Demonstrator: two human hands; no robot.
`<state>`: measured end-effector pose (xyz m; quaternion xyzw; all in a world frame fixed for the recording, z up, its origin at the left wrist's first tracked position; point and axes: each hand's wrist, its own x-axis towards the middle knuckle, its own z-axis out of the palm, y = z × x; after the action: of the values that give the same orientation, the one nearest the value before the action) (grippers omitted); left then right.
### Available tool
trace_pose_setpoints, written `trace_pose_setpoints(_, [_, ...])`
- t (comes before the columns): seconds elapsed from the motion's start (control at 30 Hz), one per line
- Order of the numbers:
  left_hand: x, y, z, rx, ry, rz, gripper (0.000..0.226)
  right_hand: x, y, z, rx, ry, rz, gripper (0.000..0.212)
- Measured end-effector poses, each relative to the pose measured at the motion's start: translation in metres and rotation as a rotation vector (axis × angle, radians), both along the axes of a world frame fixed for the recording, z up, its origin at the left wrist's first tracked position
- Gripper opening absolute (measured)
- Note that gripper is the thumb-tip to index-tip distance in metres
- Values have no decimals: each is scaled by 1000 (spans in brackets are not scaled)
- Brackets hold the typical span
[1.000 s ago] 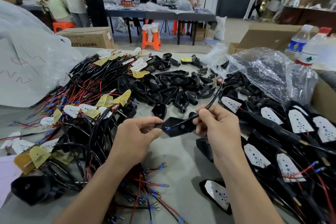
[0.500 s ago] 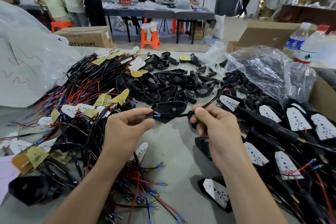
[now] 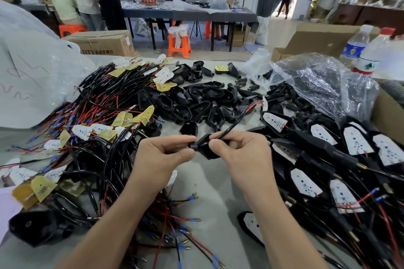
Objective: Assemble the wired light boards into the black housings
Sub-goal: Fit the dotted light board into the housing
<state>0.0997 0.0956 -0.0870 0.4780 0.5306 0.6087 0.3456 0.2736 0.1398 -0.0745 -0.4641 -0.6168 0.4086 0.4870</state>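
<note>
Rotated end-on now, the black plastic housing (image 3: 205, 149) sits pinched between left hand (image 3: 161, 157) and right hand (image 3: 242, 155); the black sheathed cable (image 3: 235, 120) is best drawn gently toward one o'clock.

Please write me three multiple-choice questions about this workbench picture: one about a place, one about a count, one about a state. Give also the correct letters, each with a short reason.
1. Where do the finished black housings with white light boards lie?
A) on the person's right
B) on the person's left
C) on the far table

2. How many clear plastic bottles stand at the far right?
A) one
B) two
C) four

3. The small black plastic housing is:
A) lying untouched
B) held between the left hand and the right hand
C) inside the bag

Answers:
1 A, they crowd the right side of the view.
2 B, one is white-capped and one red-capped.
3 B, fingers of both hands grip it.
</note>
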Motion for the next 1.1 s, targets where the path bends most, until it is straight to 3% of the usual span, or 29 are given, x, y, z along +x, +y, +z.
trace_pose_setpoints(0.07, [-4, 0, 3, -27, -150, -44, 32, 2, 0, 2, 114, -84, -210, 20])
trace_pose_setpoints(0.13, [-8, 1, 4, -53, -317, -64, 26, 7, 0, 4, 125, -84, -262, 42])
trace_pose_setpoints(0.2, [-11, 3, 4, -86, -453, -92, 24, 7, 1, 7, -28, 115, -18, 57])
trace_pose_setpoints(0.27, [-13, 4, 3, -123, -501, -143, 24, 3, 0, 8, -197, 383, 282, 51])
trace_pose_setpoints(0.37, [-12, 2, 3, -148, -535, -192, 26, -3, -4, 8, -327, 548, 466, 46])
trace_pose_setpoints(0.5, [-16, 4, 7, -101, -523, 34, 28, 0, -1, 13, -406, 791, 362, 24])
trace_pose_setpoints(0.6, [-30, 5, 11, -68, -582, 207, 25, 11, 6, 17, -552, 1055, 186, 43])
trace_pose_setpoints(0.67, [-40, 4, 11, -69, -598, 298, 28, 15, 8, 20, -600, 1171, 123, 44])
trace_pose_setpoints(0.8, [-56, 1, 12, -32, -591, 460, 36, 15, 9, 20, -636, 1224, 137, 41])
trace_pose_setpoints(0.9, [-64, 1, 11, 14, -412, 624, 35, 15, 8, 18, -492, 1076, 161, 30])
trace_pose_setpoints(1.03, [-61, -3, 5, -17, 376, 869, 22, 20, 10, 19, -388, 1044, 100, 10])
trace_pose_setpoints(1.1, [-56, -5, 1, -88, 729, 892, 33, 22, 11, 19, -375, 1029, 54, 6])
